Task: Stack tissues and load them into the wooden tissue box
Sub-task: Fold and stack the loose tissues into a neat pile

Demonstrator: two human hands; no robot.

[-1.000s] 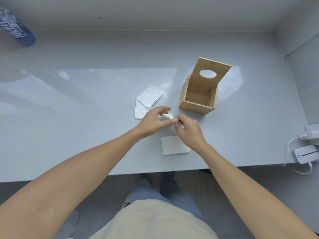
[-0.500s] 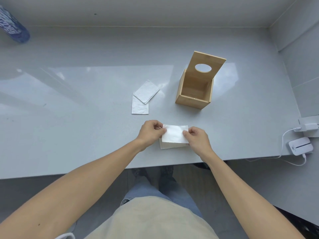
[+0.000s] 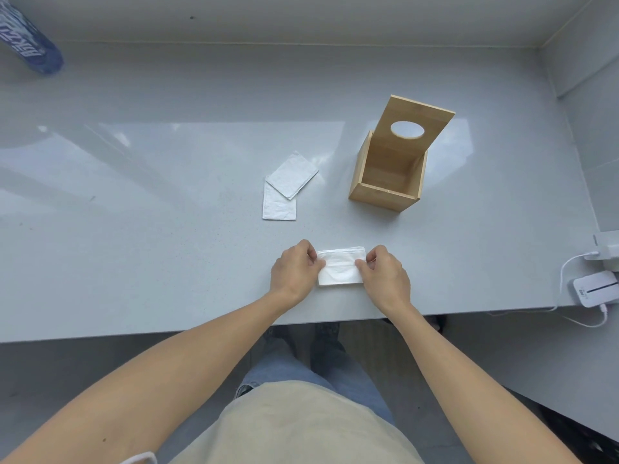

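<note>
A small stack of folded white tissues (image 3: 340, 267) lies near the table's front edge. My left hand (image 3: 294, 271) pinches its left side and my right hand (image 3: 385, 274) pinches its right side, the top tissue resting on the one beneath. Two more folded tissues (image 3: 284, 187) lie overlapping farther back, left of centre. The wooden tissue box (image 3: 385, 185) stands to the right of them, its inside bare, its lid (image 3: 413, 128) with an oval hole tilted up behind it.
The grey table (image 3: 167, 246) ends just below my hands. A blue bottle (image 3: 26, 41) lies at the far left corner. A white charger and small white device (image 3: 594, 291) with a cable sit at the right edge. A wall rises on the right.
My hands carried a tissue from in front of the box down onto the tissue near the front edge, and now press it there at both sides.
</note>
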